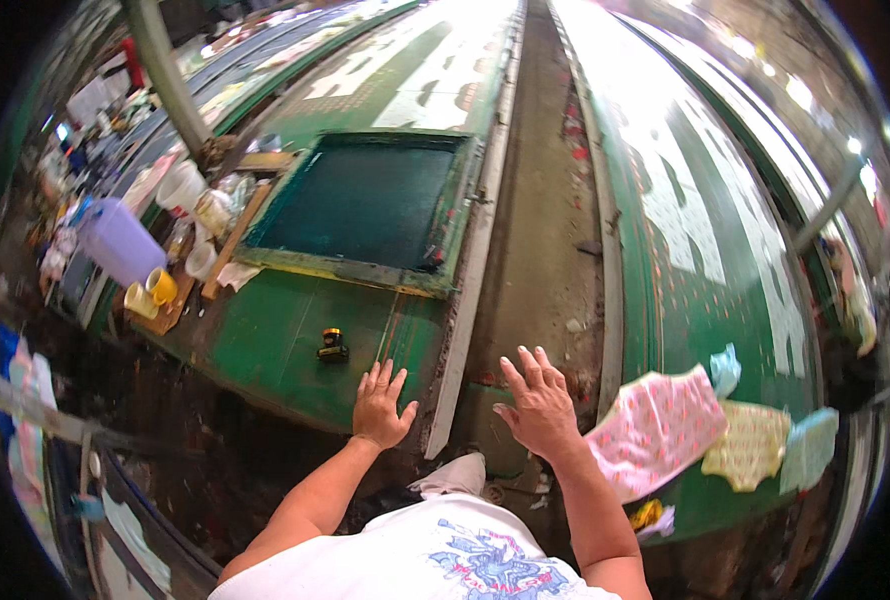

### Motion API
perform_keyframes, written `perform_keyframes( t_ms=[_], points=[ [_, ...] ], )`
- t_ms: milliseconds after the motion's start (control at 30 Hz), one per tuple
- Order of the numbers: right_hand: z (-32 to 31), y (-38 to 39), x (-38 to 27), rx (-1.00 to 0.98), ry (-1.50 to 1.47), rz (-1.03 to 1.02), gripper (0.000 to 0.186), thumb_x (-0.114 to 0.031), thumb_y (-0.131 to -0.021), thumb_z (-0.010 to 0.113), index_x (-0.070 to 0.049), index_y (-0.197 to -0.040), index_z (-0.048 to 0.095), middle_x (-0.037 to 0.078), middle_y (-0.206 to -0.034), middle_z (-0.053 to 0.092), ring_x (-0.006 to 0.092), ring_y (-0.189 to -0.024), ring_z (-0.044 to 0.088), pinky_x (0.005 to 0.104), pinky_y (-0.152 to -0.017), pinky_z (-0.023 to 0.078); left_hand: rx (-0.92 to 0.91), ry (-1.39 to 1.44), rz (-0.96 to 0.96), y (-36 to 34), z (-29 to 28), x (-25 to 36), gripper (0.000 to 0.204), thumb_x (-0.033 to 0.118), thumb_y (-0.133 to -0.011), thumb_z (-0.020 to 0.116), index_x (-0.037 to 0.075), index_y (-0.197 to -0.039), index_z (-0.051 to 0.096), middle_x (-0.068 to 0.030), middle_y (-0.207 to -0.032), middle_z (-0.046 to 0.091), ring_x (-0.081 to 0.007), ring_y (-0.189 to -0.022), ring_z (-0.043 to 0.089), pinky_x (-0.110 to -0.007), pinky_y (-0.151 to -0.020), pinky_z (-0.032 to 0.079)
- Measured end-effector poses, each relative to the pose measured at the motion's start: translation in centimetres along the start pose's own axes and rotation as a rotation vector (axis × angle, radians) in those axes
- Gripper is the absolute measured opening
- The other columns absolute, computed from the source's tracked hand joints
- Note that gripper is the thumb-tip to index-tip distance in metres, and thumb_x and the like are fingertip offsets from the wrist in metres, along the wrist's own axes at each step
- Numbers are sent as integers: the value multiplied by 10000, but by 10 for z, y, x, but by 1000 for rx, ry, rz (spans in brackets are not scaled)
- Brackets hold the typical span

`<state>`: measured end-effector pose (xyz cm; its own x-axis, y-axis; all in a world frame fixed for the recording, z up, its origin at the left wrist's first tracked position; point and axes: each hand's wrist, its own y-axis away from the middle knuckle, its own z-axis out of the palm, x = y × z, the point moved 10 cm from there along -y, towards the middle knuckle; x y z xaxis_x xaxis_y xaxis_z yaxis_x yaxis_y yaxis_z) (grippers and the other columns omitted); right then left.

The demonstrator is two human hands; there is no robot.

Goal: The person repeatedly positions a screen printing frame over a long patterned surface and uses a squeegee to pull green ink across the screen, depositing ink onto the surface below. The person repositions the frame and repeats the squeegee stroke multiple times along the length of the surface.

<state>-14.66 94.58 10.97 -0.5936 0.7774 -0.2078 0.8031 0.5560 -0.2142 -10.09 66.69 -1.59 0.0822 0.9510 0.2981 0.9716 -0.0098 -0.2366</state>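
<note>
My left hand [381, 408] is empty, its fingers apart, over the near edge of the left green table [275, 320]. Just beyond it on that table sits a small black and yellow object [333, 346], its kind too small to make out. Farther up lies a framed printing screen [365, 205] with dark teal mesh and a worn green frame. My right hand [542, 405] is held out above the aisle between the two tables, fingers spread, with nothing in it. To its right, a pink printed piece of fabric [657, 430] hangs over the right table's near end.
A lilac plastic container [122, 240], yellow mugs [162, 287] and white tubs [180, 187] crowd the left table's side. Pale yellow fabric [750, 442] and light blue fabric [810, 450] lie at the right. White cut pieces line both tables. A slanted post [165, 75] stands at upper left.
</note>
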Motion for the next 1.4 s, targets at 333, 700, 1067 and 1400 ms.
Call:
perform_keyframes(
  t_ms=[333, 700, 1067, 1400],
  points=[
    [34, -139, -35, -152, -33, -418, 847, -382, -951, 860, -149, -1681, 498, 200, -1748, 407, 434, -1649, 345, 536, -1306, 351, 136, -135, -330, -31, -5, -5, 692, 441, -999, 731, 72, -1572, 611, -196, -1699, 482, -446, -1565, 414, -611, -1312, 299],
    [36, -253, -51, -132, -195, -566, 768, -377, -974, 839, -153, -1648, 547, 212, -1733, 427, 469, -1633, 359, 578, -1286, 379, 95, -164, -326, -31, -12, -8, 706, 457, -951, 746, 66, -1530, 646, -226, -1676, 492, -475, -1537, 431, -666, -1279, 318],
    [22, -313, -159, -72, -297, -1070, 761, -418, -899, 871, -124, -1560, 637, 201, -1687, 493, 443, -1608, 407, 553, -1295, 378, 105, -106, -382, -44, -12, -10, 641, 470, -931, 779, 125, -1466, 713, -176, -1671, 523, -443, -1540, 454, -643, -1279, 353],
    [35, -446, -106, -75, -358, -1278, 735, -401, -908, 874, -140, -1554, 641, 184, -1675, 507, 435, -1610, 401, 556, -1283, 402, 11, -128, -489, -65, -24, -8, 604, 434, -911, 785, 119, -1421, 717, -142, -1597, 587, -411, -1492, 504, -609, -1271, 363]
  ],
)
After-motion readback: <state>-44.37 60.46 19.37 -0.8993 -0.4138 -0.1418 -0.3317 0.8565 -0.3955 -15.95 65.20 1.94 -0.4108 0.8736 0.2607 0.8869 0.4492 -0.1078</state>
